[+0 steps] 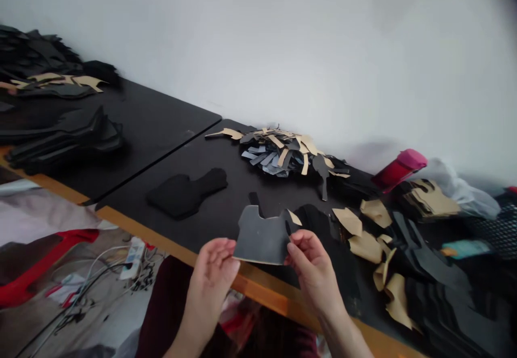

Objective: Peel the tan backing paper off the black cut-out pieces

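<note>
A flat dark grey cut-out piece (pixel 262 239) with a notched top edge and a thin tan lower edge is held over the table's front edge. My left hand (pixel 214 272) grips its lower left corner, thumb at the edge and fingers curled. At the piece's right edge, my right hand (pixel 313 269) pinches it between thumb and fingers. Just behind lies a thin black strip (pixel 255 203). A black bottle-shaped stack of cut pieces (pixel 186 192) rests on the table left of the held piece.
Behind is a heap of tan and grey strips (pixel 278 151). Curled tan scraps (pixel 365 245) and layered black pieces (pixel 448 304) lie to the right, near a pink cylinder (pixel 399 169). More black stacks (pixel 68 137) stand left. A wooden edge (pixel 258 290) borders the black table (pixel 161 113).
</note>
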The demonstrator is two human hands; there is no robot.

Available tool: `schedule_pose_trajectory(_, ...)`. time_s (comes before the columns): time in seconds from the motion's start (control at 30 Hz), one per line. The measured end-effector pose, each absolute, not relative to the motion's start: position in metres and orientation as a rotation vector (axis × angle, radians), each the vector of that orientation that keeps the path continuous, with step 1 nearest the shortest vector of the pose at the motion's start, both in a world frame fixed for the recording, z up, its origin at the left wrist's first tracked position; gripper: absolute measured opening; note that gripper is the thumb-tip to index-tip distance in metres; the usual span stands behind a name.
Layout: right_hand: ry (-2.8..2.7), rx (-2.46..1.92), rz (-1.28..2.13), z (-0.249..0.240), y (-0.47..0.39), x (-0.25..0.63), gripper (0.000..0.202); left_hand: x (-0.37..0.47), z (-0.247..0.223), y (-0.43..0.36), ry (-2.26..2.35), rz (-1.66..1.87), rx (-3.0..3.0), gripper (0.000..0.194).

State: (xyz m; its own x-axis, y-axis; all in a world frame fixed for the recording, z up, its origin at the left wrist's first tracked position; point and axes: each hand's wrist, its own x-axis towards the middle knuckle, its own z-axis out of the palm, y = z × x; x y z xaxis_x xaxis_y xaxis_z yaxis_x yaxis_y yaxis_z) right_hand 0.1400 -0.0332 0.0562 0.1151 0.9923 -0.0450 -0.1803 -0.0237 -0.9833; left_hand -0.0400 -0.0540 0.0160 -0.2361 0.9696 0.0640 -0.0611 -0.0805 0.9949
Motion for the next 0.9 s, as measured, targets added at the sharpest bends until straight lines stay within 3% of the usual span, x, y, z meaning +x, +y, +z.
schedule_pose_trajectory(0.1,-1.053,-1.219,1.210,0.051,-0.038,0.138,0.020,-0.040,0.020,-0.057,1.143,1.305,0.803,0.016)
schedule_pose_trajectory(0.27,-1.083,-1.328,1.109,0.044,-0.044,0.127,0.022,-0.034,0.031,-0.058,1.026,1.376,0.695,0.016)
schedule_pose_trajectory(0.37,-1.062,-1.346,1.066,0.040,-0.044,0.124,0.022,-0.032,0.029,-0.062,0.920,1.350,0.687,0.026)
schedule_pose_trajectory(0.47,-1.156,-1.384,1.031,0.036,-0.046,0.124,0.019,-0.033,0.021,-0.063,1.003,1.327,0.637,0.019)
schedule_pose_trajectory(0.57,-1.423,-1.471,0.639,0.037,-0.054,0.120,0.014,-0.035,0.019,-0.063,1.138,1.350,0.686,0.012)
schedule_pose_trajectory(0.67,-1.667,-1.414,0.326,0.045,-0.067,0.112,0.024,-0.038,0.029,-0.065,1.262,1.336,0.899,0.013)
schedule_pose_trajectory(0.8,-1.790,-1.165,0.572,0.055,-0.079,0.102,0.037,-0.045,0.044,-0.074,1.285,1.245,1.246,0.012)
schedule_pose_trajectory(0.9,-1.638,-1.123,0.820,0.058,-0.080,0.101,0.036,-0.050,0.044,-0.080,1.215,1.197,1.353,0.014)
